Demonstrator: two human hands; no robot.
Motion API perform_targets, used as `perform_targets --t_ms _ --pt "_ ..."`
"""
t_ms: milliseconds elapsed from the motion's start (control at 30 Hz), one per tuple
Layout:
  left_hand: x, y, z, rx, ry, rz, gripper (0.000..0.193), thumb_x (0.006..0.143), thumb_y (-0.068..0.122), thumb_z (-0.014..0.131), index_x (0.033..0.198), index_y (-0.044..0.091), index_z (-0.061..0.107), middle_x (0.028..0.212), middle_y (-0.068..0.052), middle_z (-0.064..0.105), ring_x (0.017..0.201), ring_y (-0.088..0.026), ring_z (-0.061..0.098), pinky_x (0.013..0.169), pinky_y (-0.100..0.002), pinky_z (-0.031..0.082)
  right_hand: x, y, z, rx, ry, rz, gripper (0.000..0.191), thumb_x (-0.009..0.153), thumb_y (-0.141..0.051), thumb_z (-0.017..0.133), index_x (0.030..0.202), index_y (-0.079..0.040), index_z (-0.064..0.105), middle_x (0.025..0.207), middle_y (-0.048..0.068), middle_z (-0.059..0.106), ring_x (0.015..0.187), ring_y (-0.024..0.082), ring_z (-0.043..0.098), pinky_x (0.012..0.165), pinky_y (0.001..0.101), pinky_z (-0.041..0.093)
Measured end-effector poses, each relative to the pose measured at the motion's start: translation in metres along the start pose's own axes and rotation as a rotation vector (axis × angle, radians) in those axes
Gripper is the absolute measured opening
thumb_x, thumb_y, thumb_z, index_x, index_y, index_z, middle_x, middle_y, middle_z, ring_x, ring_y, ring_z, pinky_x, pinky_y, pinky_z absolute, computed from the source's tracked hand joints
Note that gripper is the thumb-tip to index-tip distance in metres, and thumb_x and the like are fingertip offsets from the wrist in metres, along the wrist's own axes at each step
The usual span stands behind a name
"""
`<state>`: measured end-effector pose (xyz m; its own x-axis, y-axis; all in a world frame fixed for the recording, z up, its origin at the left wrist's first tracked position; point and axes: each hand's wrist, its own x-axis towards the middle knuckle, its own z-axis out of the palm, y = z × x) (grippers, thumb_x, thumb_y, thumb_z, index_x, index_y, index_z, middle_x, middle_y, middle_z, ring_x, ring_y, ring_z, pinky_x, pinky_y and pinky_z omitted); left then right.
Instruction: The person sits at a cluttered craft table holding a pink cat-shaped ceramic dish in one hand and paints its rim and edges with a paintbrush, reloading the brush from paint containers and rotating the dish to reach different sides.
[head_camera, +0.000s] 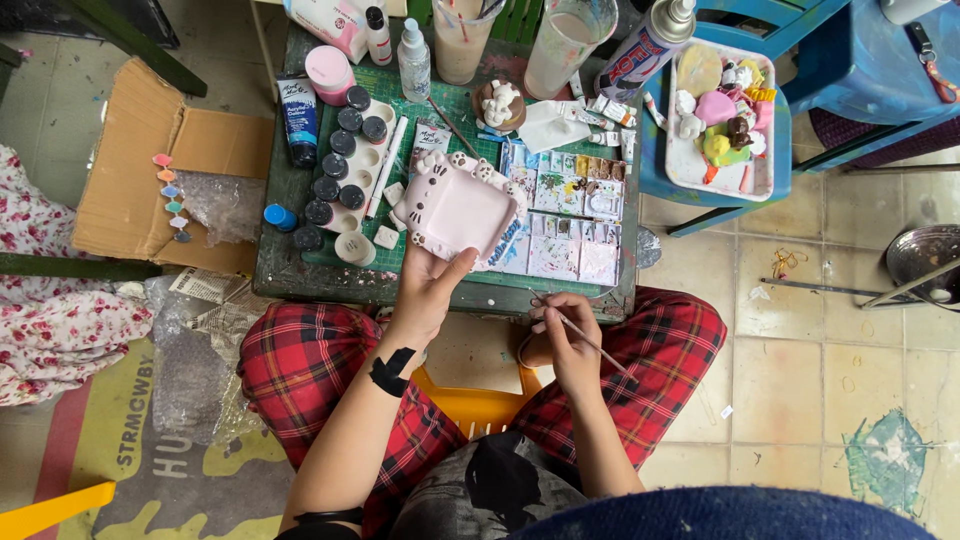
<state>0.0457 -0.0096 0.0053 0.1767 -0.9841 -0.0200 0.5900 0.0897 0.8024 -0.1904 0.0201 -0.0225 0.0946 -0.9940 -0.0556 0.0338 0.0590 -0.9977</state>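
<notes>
My left hand (425, 290) clasped the pink cat-shaped dish (458, 210) by its near edge, seemingly rigid, breakable; my right hand (565, 335) pinched a thin brush (590, 341).

Pink cat-faced tray (455, 208) tilted; thin paintbrush (585, 337) slanting.

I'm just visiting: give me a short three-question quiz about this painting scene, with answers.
1. True or false: the left hand holds the pink cat-shaped tray.
2. What does the right hand hold? A) scissors B) thin brush C) spray can
3. What colour is the cutting mat on the small table?

Key: 1 true; 2 B; 3 green.
</notes>
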Motion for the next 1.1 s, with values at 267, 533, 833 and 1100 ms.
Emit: perform_targets --t_ms 267,533,833,1100 --pt "-0.002 0.005 -0.001 0.012 -0.026 0.024 0.076 0.095 0.006 0.074 0.156 0.001 0.029 0.152 -0.015 0.050 0.141 -0.023 0.051 0.118 -0.037 0.042 0.007 0.002 -0.018 -0.039 0.052 0.021 0.014 0.101 -0.004 0.063 0.114 -0.001 0.058 0.100 0.010 0.071 0.082 0.011 0.065 0.075 0.0242 0.053" --pt "-0.003 0.010 0.002 -0.007 -0.004 0.024 0.075 0.095 0.008 0.074 0.156 0.001 0.032 0.152 -0.015 0.050 0.141 -0.023 0.051 0.118 -0.038 0.041 0.007 0.002 -0.027 0.052 0.079 0.002 0.004 0.105 -0.004 0.059 0.104 0.000 0.058 0.092 0.012 0.070 0.078 0.013 0.066 0.079 0.0268 0.055" --pt "-0.005 0.014 0.007 -0.053 0.030 0.025 0.076 0.096 0.007 0.073 0.157 0.001 0.030 0.153 -0.013 0.049 0.141 -0.023 0.050 0.119 -0.037 0.039 0.008 0.000 -0.025 0.182 0.106 0.041 0.004 0.106 -0.004 0.060 0.104 -0.002 0.057 0.081 0.006 0.061 0.072 0.012 0.060 0.071 0.0280 0.053" --pt "-0.008 0.016 0.010 -0.024 0.058 0.004 0.074 0.095 0.007 0.073 0.155 0.002 0.032 0.152 -0.012 0.049 0.141 -0.022 0.049 0.118 -0.036 0.041 0.013 -0.008 -0.033 0.165 0.150 0.036 0.009 0.101 -0.003 0.061 0.110 -0.003 0.058 0.089 0.008 0.065 0.075 0.012 0.061 0.075 0.0274 0.054"
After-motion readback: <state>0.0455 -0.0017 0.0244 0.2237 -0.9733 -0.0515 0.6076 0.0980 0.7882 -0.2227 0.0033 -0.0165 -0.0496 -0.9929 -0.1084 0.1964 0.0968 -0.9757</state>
